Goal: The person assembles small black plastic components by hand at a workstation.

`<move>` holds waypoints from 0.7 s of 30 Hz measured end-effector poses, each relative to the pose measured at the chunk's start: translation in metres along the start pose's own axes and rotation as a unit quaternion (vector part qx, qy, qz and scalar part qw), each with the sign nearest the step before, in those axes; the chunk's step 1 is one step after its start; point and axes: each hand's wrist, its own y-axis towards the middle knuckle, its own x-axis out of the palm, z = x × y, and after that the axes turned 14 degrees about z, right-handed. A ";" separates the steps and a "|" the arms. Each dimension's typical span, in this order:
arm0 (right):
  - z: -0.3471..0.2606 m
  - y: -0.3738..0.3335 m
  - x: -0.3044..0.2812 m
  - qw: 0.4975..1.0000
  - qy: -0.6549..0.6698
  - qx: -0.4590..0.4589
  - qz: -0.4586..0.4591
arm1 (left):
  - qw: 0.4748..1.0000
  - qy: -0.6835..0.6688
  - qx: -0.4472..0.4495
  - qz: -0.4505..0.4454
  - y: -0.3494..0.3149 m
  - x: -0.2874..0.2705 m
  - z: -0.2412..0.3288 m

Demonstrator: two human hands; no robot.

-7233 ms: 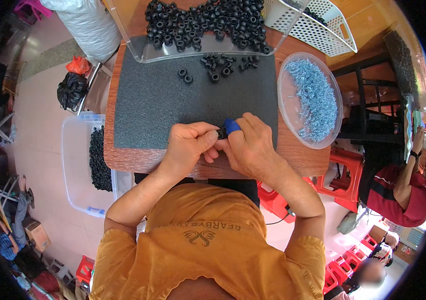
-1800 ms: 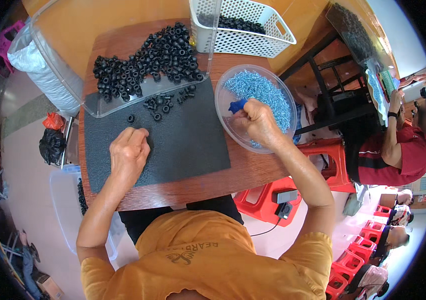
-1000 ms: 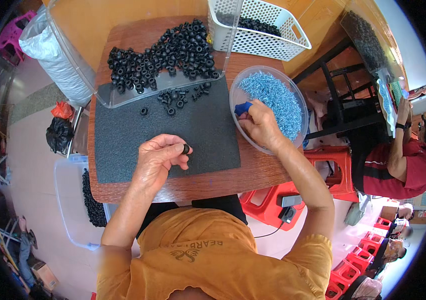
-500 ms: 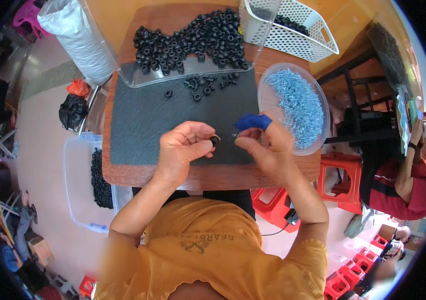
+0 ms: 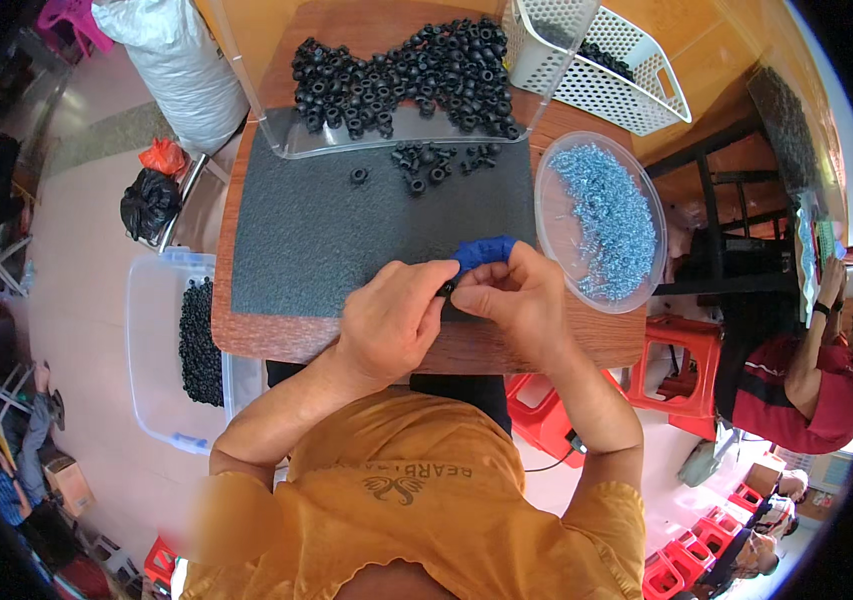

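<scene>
Holding a Little Black Ring Between My Two Hands

I have both hands together at the near edge of the dark mat (image 5: 346, 235). My left hand (image 5: 386, 325) is pinched shut on a small black rubber ring (image 5: 445, 290). The ring sits right between my two hands, at my left fingertips. My right hand (image 5: 516, 300) is closed too, and its fingers touch the ring from the right side. A blue cover (image 5: 484, 250) sits on one right finger. I cannot tell if my right hand holds a tiny screw, because my fingers hide it.

Both hands are just as close to the ring. I cannot see which way the hole in the ring points.

Just to the right of my right hand is a clear round bowl of silvery-blue screws (image 5: 601, 215). It is near, so there is little room that way. Far from me is a clear tray of black rings (image 5: 406, 75), with some loose rings (image 5: 436, 165) on the mat. A white basket (image 5: 596, 60) is far right. The mat in front of my hands is open. On the floor to my left is a clear bin (image 5: 171, 350) with more black rings.
</scene>
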 end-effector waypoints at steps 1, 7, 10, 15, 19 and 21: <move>0.001 0.001 0.000 1.000 0.000 0.000 0.000 | 0.999 0.017 0.037 -0.006 0.000 0.000 -0.001; 0.006 0.003 0.000 0.996 0.013 0.089 -0.005 | 0.990 0.025 0.137 0.014 -0.005 0.001 -0.007; 0.009 0.001 -0.001 0.986 0.118 0.112 -0.035 | 0.974 0.039 0.222 0.016 -0.003 0.000 -0.008; 0.007 -0.004 0.009 0.996 0.066 0.049 0.028 | 0.999 -0.022 0.039 -0.016 -0.001 -0.002 -0.008; 0.001 -0.004 0.011 0.993 0.070 0.090 0.021 | 0.994 -0.070 -0.079 -0.011 -0.005 -0.005 -0.007; 0.009 -0.001 0.009 0.982 0.133 0.135 -0.013 | 0.990 -0.091 -0.107 -0.002 -0.008 -0.006 -0.006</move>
